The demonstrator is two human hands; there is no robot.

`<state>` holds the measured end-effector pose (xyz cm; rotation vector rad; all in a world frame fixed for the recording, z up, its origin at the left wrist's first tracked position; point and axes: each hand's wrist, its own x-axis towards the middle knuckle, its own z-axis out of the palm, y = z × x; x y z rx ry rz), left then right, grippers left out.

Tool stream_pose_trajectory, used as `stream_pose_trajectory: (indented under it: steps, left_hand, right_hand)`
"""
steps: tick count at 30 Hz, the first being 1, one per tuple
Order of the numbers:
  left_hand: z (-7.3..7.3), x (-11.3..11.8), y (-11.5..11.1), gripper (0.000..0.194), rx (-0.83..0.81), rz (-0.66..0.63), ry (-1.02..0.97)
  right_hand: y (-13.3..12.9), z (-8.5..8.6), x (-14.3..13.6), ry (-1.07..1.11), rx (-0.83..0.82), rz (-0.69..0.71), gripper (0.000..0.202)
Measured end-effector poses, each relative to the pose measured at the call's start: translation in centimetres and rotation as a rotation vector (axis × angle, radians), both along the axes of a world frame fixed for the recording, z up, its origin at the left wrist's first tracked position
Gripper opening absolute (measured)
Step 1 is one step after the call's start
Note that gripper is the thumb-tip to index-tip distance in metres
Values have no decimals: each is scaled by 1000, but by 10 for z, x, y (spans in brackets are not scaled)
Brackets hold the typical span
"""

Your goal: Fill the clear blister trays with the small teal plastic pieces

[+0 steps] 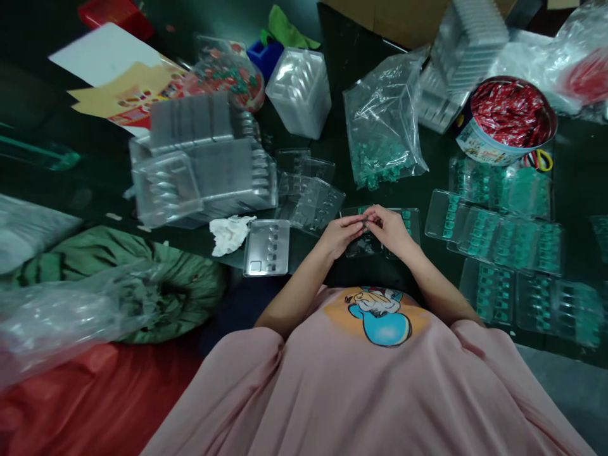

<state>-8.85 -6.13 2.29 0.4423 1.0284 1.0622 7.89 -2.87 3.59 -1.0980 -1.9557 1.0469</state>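
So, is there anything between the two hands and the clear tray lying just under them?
Nothing visible. The left hand and the right hand meet fingertip to fingertip directly over the clear tray, pinching something too small to identify. The tray is partly filled with green pieces; whether the hands touch it cannot be told.

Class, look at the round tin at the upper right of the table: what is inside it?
The round tin is heaped to the rim with small red packets. Whatever lies beneath the top layer, and the tin's bottom, is covered. Scissors with a yellow handle lie beside it.
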Motion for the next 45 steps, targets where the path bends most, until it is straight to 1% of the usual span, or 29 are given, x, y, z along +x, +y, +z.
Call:
stream_pose_trajectory:
  steps: [2, 4, 6, 8, 10, 12, 14, 17, 21, 24, 27, 30, 32, 34, 37, 40, 42, 45]
  left_hand:
    - [-1, 0, -4, 43, 4, -6, 25]
    - [-4, 1, -8, 41, 40, -3, 108]
    - [-7, 1, -11, 37, 126, 3, 259]
    - [-11, 1, -14, 29, 257, -13, 485]
    - [-15, 1, -18, 20, 410, -73, 731]
    - [-19, 1, -21, 14, 559, -156, 927]
    - [-24, 1, -23, 12, 671, -230, 1050]
    - [-32, 3, -22, 11, 760, -304, 1143]
    - [-39, 3, -20, 10, 846, -390, 1179]
    - [-41, 3, -22, 14, 884, -396, 1184]
    - [-44, 4, -24, 20, 897, -398, 1244]
    - [-48, 5, -24, 24, 904, -407, 1298]
    - [-50, 4, -23, 24, 908, -409, 1300]
    - [-51, 3, -22, 23, 915, -415, 1296]
    - [-46, 0, -23, 21, 920, -419, 1274]
    - [-36, 0, -23, 24, 896, -345, 1199]
    - [-28, 2, -22, 21, 849, -238, 1119]
    - [-22, 5, -13, 17, 712, -68, 971]
  right_hand:
    - [-2, -2, 2, -7, -28, 1, 19]
    - [-3, -5, 4, -17, -65, 3, 24]
    - [-5, -9, 9, -27, -101, 5, 28]
    - [-6, -12, 16, -33, -127, -6, 28]
    - [-6, -15, 25, -30, -147, -41, 24]
    - [-7, -18, 34, -30, -162, -89, 21]
    - [-7, -20, 40, -34, -164, -126, 18]
    - [-8, -22, 43, -33, -167, -146, 17]
    - [-8, -23, 41, -23, -177, -151, 17]
    - [0, -26, 42, -26, -144, -160, 16]
    - [22, -31, 43, -81, -60, -203, 14]
    - [54, -36, 37, -157, 28, -264, 14]
    - [74, -39, 27, -213, 58, -262, 15]
    - [89, -41, 13, -272, 87, -252, 18]
    - [99, -42, -8, -362, 136, -265, 25]
    - [102, -43, -17, -436, 157, -265, 21]
    - [102, -44, -14, -436, 169, -260, 16]
    - [99, -46, -2, -387, 174, -258, 18]
